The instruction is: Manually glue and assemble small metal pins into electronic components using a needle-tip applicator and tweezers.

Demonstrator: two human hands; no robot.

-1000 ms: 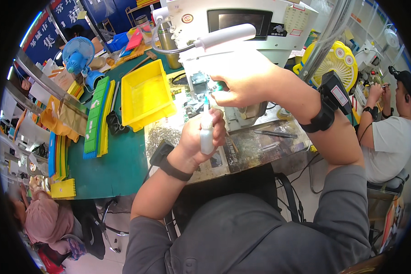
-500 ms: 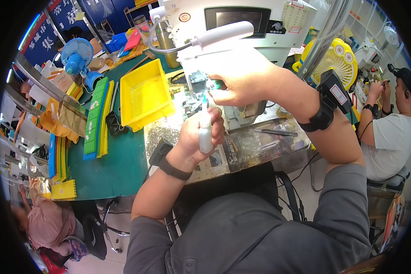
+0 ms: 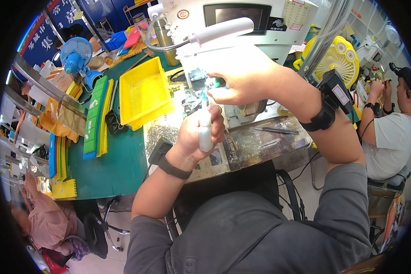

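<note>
My left hand (image 3: 187, 139) is closed around a small translucent white squeeze bottle (image 3: 205, 139), held upright. Its thin blue-green tip (image 3: 204, 97) points up at the small metal fixture (image 3: 197, 76) on the front of a white machine (image 3: 194, 13). From the right, my right hand (image 3: 249, 75) reaches over with thumb and fingers pinched beside that fixture. Something small and green (image 3: 219, 82) shows at those fingertips; its kind is hard to make out. Strong lamp light washes out the back of the right hand.
A white gooseneck lamp (image 3: 223, 31) hangs over my right hand. To the left are a yellow tray (image 3: 125, 102) and stacked green and yellow strips (image 3: 95, 116). Tweezers (image 3: 276, 130) lie on the worn board (image 3: 255, 153). A co-worker (image 3: 388, 132) sits at the far right.
Both hands stay almost exactly in place, with the bottle tip still at the fixture. At the lower left, another person's arm has shifted upward.
</note>
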